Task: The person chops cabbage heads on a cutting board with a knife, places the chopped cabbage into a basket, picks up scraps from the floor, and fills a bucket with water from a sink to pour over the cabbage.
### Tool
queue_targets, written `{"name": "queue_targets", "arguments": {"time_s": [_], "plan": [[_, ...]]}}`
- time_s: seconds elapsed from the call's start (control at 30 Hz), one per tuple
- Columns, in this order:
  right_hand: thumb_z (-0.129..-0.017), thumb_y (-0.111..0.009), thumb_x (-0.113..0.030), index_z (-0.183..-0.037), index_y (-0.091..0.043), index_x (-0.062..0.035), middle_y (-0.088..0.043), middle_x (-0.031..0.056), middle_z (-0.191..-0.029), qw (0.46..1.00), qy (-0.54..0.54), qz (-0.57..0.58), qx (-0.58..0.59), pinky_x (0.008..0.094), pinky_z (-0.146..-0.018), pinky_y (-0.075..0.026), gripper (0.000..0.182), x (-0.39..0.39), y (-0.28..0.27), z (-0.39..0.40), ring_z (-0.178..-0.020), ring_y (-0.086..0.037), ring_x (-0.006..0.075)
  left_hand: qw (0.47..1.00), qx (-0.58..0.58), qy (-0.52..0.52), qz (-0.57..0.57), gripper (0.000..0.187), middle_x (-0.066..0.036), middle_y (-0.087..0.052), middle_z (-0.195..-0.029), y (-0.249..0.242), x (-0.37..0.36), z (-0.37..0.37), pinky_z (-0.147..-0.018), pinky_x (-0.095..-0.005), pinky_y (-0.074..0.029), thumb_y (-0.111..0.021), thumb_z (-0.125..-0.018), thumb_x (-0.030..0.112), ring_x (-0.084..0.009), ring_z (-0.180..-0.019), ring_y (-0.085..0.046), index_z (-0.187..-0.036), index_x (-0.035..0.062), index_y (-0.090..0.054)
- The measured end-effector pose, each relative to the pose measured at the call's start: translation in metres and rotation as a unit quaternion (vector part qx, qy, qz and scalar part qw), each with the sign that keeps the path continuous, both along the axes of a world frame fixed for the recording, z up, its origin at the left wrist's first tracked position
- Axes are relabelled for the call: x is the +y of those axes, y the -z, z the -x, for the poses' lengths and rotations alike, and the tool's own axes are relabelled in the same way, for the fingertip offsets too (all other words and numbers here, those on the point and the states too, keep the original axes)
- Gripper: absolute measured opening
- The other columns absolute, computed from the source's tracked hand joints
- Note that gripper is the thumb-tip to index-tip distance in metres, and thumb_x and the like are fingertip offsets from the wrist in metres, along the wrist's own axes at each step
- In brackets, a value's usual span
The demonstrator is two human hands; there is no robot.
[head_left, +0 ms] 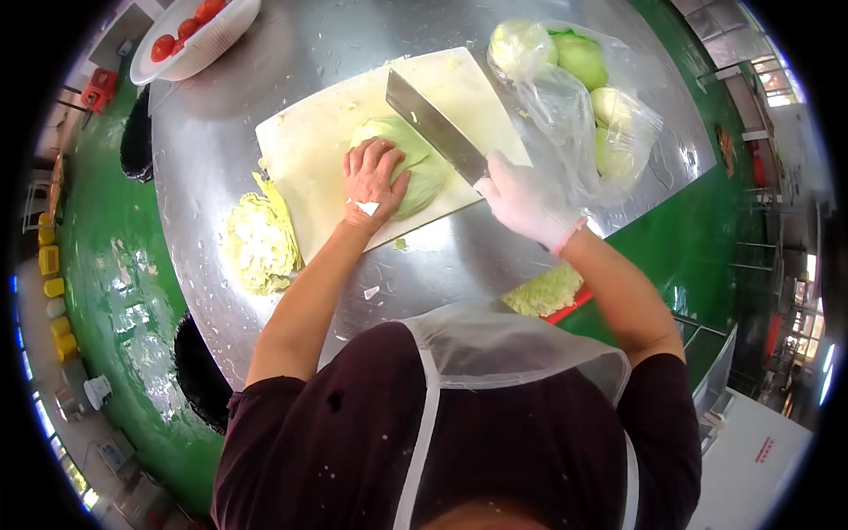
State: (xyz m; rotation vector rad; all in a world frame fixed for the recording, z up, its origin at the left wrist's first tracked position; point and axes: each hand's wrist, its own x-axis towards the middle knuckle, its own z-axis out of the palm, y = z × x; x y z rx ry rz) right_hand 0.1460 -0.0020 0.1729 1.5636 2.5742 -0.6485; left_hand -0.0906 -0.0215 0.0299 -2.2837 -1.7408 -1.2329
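Half a head of cabbage [427,181] lies on a white cutting board [300,141]. My bare left hand [373,183] grips its left side from above, fingers curved over the leaves, a small white scrap stuck near the wrist. In a white glove, my right hand [527,201] is closed around the handle of a kitchen knife [435,126]. The broad blade points up and left, overlapping the cabbage's upper right side in this view. Left of the board sits a cut piece of cabbage [258,238] with its layered inside showing.
A clear plastic bag [552,115] with several cabbages lies right of the board on the metal table [353,26]. A white basket of tomatoes [208,49] stands upper left. Shredded cabbage [543,291] in a red-rimmed container shows below the table's near edge.
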Motion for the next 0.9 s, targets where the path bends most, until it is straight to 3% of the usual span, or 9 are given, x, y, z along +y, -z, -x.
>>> {"name": "queue_targets", "arguments": {"time_s": [0.07, 0.17, 0.27, 0.37, 0.5, 0.6, 0.73, 0.83, 0.9], "plan": [[-0.096, -0.048, -0.026, -0.102, -0.044, 0.0014, -0.060, 0.0218, -0.074, 0.999, -0.022, 0.025, -0.026, 0.0464, -0.062, -0.046, 0.029, 0.008, 0.007, 0.006, -0.065, -0.061, 0.0386, 1.000, -0.008, 0.000, -0.001, 0.035, -0.006, -0.055, -0.118, 0.004, -0.001, 0.000, -0.101, -0.0486, -0.034, -0.072, -0.073, 0.019, -0.0290, -0.119, -0.047, -0.105, 0.0123, -0.060], [-0.096, -0.047, -0.024, -0.102, -0.043, 0.0026, -0.060, 0.0249, -0.076, 0.956, 0.143, 0.256, 0.029, 0.0459, -0.065, -0.047, 0.028, 0.013, -0.029, 0.028, -0.067, -0.061, 0.0408, 1.000, -0.017, 0.006, 0.000, 0.035, -0.006, -0.055, -0.117, 0.006, 0.001, 0.001, -0.100, -0.0487, -0.035, -0.072, -0.073, 0.019, -0.0287, -0.118, -0.047, -0.105, 0.0122, -0.060], [-0.096, -0.048, -0.025, -0.101, -0.042, 0.0029, -0.059, 0.0261, -0.075, 0.941, 0.148, 0.305, 0.012, 0.0469, -0.067, -0.048, 0.029, 0.024, -0.020, 0.043, -0.072, -0.060, 0.0440, 1.000, -0.028, 0.010, 0.006, 0.035, -0.005, -0.055, -0.117, 0.007, 0.001, 0.002, -0.100, -0.0490, -0.035, -0.072, -0.073, 0.019, -0.0283, -0.117, -0.048, -0.105, 0.0123, -0.060], [-0.095, -0.050, -0.024, -0.101, -0.042, 0.0023, -0.060, 0.0263, -0.077, 0.994, 0.037, 0.087, -0.054, 0.0478, -0.069, -0.048, 0.028, 0.015, 0.046, 0.040, -0.077, -0.061, 0.0442, 1.000, -0.030, -0.006, -0.006, 0.033, -0.005, -0.056, -0.117, 0.005, 0.004, 0.001, -0.100, -0.0496, -0.035, -0.071, -0.074, 0.018, -0.0281, -0.117, -0.048, -0.105, 0.0134, -0.061], [-0.095, -0.050, -0.027, -0.105, -0.045, 0.0003, -0.063, 0.0255, -0.083, 0.994, 0.046, 0.083, -0.053, 0.0528, -0.070, -0.047, 0.030, 0.016, 0.045, 0.037, -0.082, -0.063, 0.0437, 1.000, -0.021, -0.001, -0.022, 0.029, -0.004, -0.056, -0.116, 0.007, -0.005, 0.002, -0.100, -0.0498, -0.034, -0.069, -0.076, 0.015, -0.0284, -0.116, -0.049, -0.105, 0.0148, -0.061], [-0.096, -0.048, -0.031, -0.103, -0.044, 0.0007, -0.063, 0.0257, -0.079, 0.993, 0.089, 0.044, -0.067, 0.0489, -0.068, -0.048, 0.033, 0.008, 0.015, 0.041, -0.077, -0.063, 0.0422, 0.998, -0.045, -0.010, -0.038, 0.027, -0.005, -0.056, -0.116, 0.005, -0.005, 0.005, -0.098, -0.0484, -0.035, -0.067, -0.078, 0.013, -0.0290, -0.115, -0.049, -0.104, 0.0146, -0.061], [-0.096, -0.047, -0.031, -0.105, -0.045, -0.0006, -0.063, 0.0221, -0.071, 0.997, 0.062, 0.040, -0.033, 0.0493, -0.064, -0.046, 0.032, -0.007, -0.028, 0.040, -0.069, -0.063, 0.0404, 0.996, -0.073, -0.053, -0.020, 0.023, -0.008, -0.056, -0.110, 0.014, -0.010, 0.001, -0.093, -0.0455, -0.036, -0.065, -0.079, 0.010, -0.0309, -0.106, -0.050, -0.101, 0.0129, -0.060], [-0.097, -0.046, -0.029, -0.105, -0.045, 0.0002, -0.063, 0.0234, -0.073, 0.994, -0.018, 0.066, -0.089, 0.0498, -0.064, -0.046, 0.030, -0.011, -0.018, 0.047, -0.070, -0.064, 0.0408, 0.995, -0.075, -0.065, -0.003, 0.020, -0.009, -0.055, -0.107, 0.012, -0.003, 0.000, -0.091, -0.0449, -0.037, -0.062, -0.081, 0.007, -0.0323, -0.102, -0.050, -0.100, 0.0113, -0.058], [-0.095, -0.048, -0.024, -0.103, -0.044, 0.0020, -0.062, 0.0255, -0.075, 0.992, 0.017, 0.096, -0.081, 0.0510, -0.065, -0.047, 0.028, -0.002, 0.011, 0.057, -0.073, -0.063, 0.0427, 0.995, -0.070, -0.059, 0.024, 0.019, -0.010, -0.056, -0.107, 0.011, -0.004, -0.001, -0.091, -0.0451, -0.037, -0.061, -0.081, 0.007, -0.0326, -0.103, -0.050, -0.099, 0.0107, -0.058]]}}
